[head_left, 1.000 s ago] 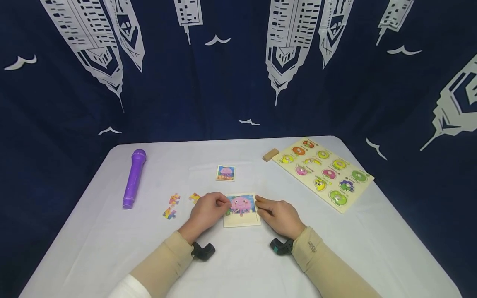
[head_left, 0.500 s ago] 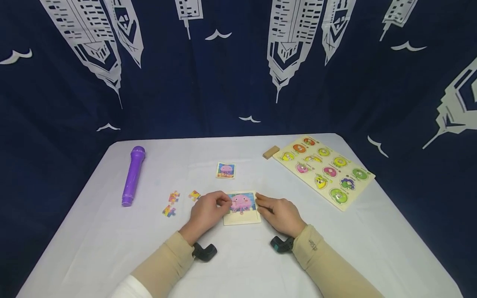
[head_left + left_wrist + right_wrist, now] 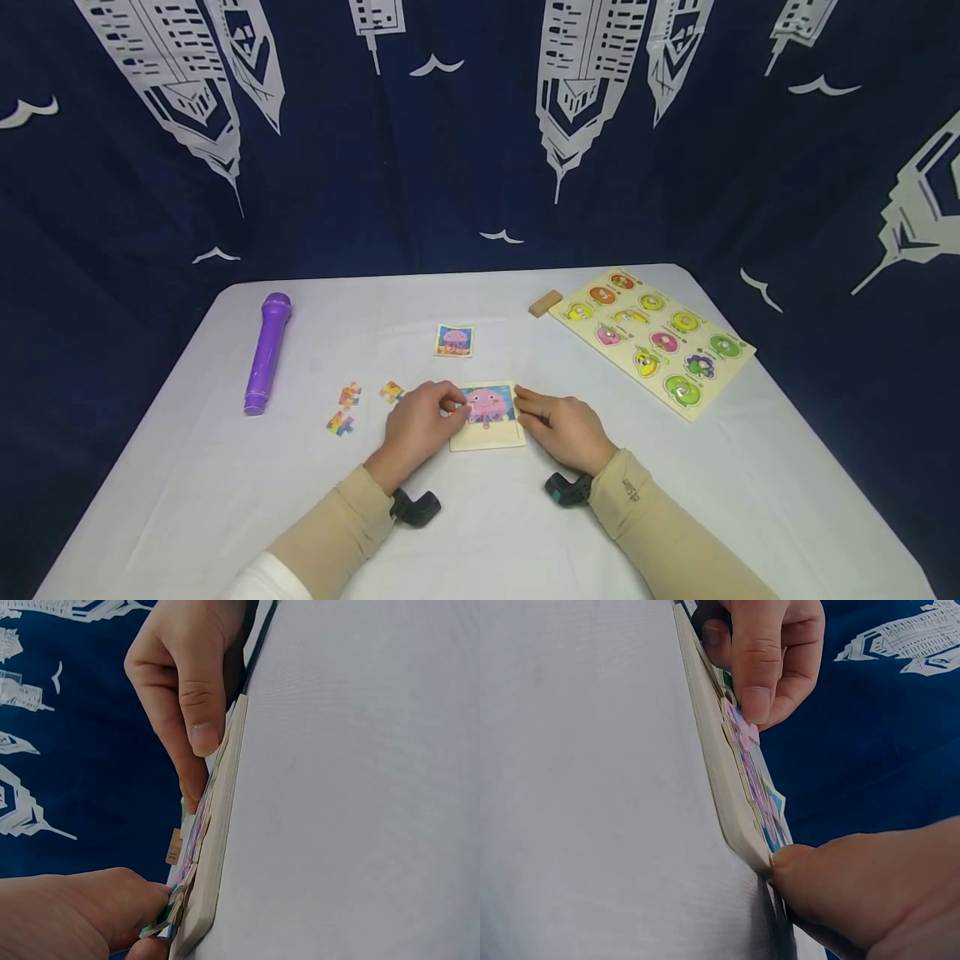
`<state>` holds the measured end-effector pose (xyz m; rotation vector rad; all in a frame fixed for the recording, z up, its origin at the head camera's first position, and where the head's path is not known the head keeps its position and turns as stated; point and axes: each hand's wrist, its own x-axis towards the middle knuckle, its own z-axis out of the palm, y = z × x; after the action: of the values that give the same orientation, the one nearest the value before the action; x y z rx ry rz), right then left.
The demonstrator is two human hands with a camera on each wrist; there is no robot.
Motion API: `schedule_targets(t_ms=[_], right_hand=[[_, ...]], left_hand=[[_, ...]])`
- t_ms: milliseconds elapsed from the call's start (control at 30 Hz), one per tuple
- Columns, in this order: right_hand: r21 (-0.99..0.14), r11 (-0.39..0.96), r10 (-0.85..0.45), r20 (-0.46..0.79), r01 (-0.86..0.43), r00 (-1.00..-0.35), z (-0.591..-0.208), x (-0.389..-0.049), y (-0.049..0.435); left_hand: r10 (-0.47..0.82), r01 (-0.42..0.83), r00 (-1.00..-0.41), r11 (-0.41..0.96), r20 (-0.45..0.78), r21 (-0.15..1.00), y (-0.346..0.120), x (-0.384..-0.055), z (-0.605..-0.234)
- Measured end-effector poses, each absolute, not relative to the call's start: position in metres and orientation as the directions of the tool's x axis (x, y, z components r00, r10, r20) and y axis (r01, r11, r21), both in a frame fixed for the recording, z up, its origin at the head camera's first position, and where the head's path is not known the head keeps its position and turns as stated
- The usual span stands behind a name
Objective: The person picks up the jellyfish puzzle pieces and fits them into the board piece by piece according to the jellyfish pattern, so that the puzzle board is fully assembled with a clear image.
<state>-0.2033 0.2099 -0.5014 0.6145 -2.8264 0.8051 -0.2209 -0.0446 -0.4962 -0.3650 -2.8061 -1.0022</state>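
A small jigsaw board (image 3: 487, 443) lies on the table between both hands, its upper part filled with a pink octopus picture (image 3: 486, 406) and its lower strip bare. My left hand (image 3: 422, 427) pinches a puzzle piece (image 3: 159, 924) between thumb and fingertips at the board's left edge. The piece tilts up above the board, and its face is mostly covered by the fingers. Along the board's right edge, my right hand (image 3: 568, 433) rests with index finger and thumb extended against the frame. The right thumb (image 3: 791, 859) touches the near corner.
Several loose puzzle pieces (image 3: 349, 395) lie left of my left hand. A small octopus picture card (image 3: 454, 342) lies beyond the board. A purple toy microphone (image 3: 267, 354) is at the left, a fruit puzzle board (image 3: 660, 342) and a wooden block (image 3: 545, 303) at the back right.
My left fingertips have shifted slightly right over the board's left edge, with the piece still pinched. My right hand stays at the right edge. The head view has tilted slightly.
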Motion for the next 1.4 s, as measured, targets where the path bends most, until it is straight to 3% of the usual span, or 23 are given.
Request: schedule_targets(t_ms=[1400], right_hand=[[-0.497, 0.773, -0.346, 0.191, -0.394, -0.919, -0.4952, -0.2028, 0.209]], left_hand=[[0.153, 0.225, -0.973, 0.804, 0.173, 0.55, -0.0399, -0.2248, -0.4957]])
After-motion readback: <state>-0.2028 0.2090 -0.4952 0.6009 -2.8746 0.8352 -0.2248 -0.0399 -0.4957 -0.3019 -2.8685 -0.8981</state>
